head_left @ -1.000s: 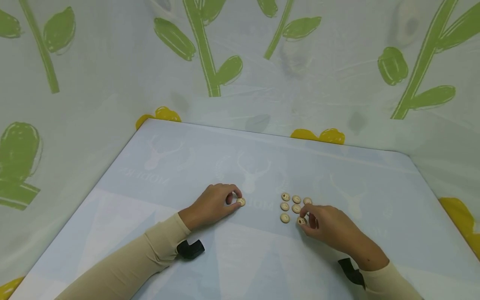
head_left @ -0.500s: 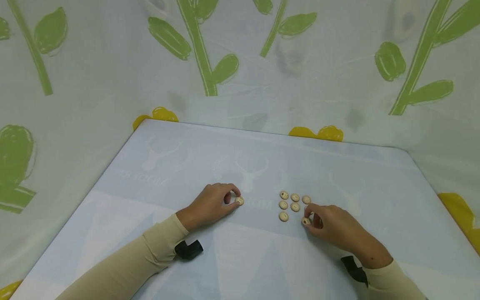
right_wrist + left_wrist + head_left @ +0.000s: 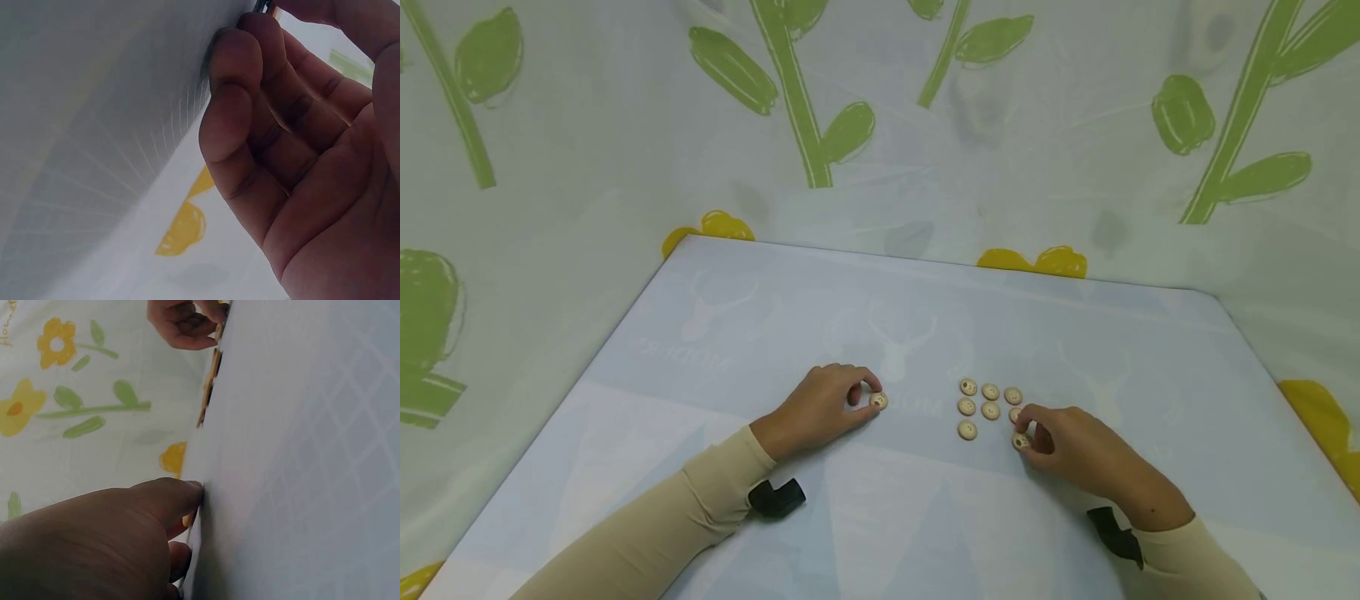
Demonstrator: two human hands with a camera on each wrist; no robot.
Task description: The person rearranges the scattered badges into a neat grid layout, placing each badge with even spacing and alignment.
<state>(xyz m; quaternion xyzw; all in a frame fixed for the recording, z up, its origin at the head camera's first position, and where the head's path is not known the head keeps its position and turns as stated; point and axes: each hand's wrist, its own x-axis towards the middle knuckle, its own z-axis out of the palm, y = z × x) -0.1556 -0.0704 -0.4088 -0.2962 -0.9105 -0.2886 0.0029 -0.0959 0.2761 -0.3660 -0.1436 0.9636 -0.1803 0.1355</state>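
Observation:
On the tabletop, my left hand (image 3: 822, 410) pinches a small round wooden disc (image 3: 878, 401) between thumb and index finger. To its right, my right hand (image 3: 1078, 450) has thumb and index finger on the edges of another pale disc (image 3: 1021, 440) with a dark mark. Several like discs lie in short rows beside it, among them a front-left disc (image 3: 967, 430) and a back-left disc (image 3: 968, 387). One disc (image 3: 1015, 414) is partly covered by the right fingers. In the right wrist view, the curled right-hand fingers (image 3: 234, 94) rest close to the table surface and hide most of the disc.
The table (image 3: 880, 517) has a pale blue-and-white cover with printed deer heads. Behind it hangs a white cloth (image 3: 625, 125) printed with green leaves and yellow flowers. Black straps with mounts (image 3: 777, 500) sit at both wrists.
My right hand has slid its disc to the right, away from the front-left disc, uncovering more of the rows. The left hand stays in place with its disc.

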